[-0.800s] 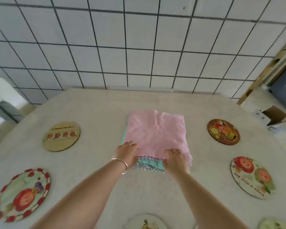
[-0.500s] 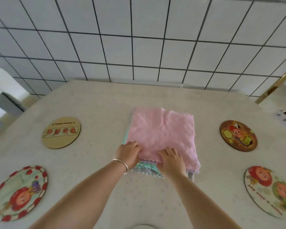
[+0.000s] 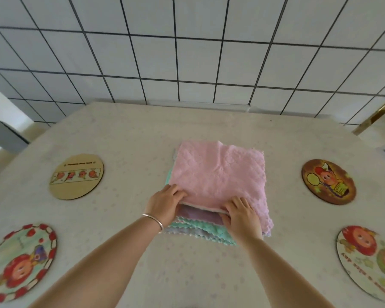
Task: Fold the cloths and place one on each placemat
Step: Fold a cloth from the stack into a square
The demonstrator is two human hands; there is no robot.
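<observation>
Pinching the near edge of the pink cloth (image 3: 218,174) atop the stack, left hand (image 3: 165,202) and right hand (image 3: 241,213), apparently to peel it free for folding.

Bright even daylight, fisheye-warped edges

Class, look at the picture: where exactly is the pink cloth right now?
In the head view the pink cloth lies mid-table on top of the cloth stack, both hands gripping its near edge, between the tan placemat and brown placemat.
</observation>
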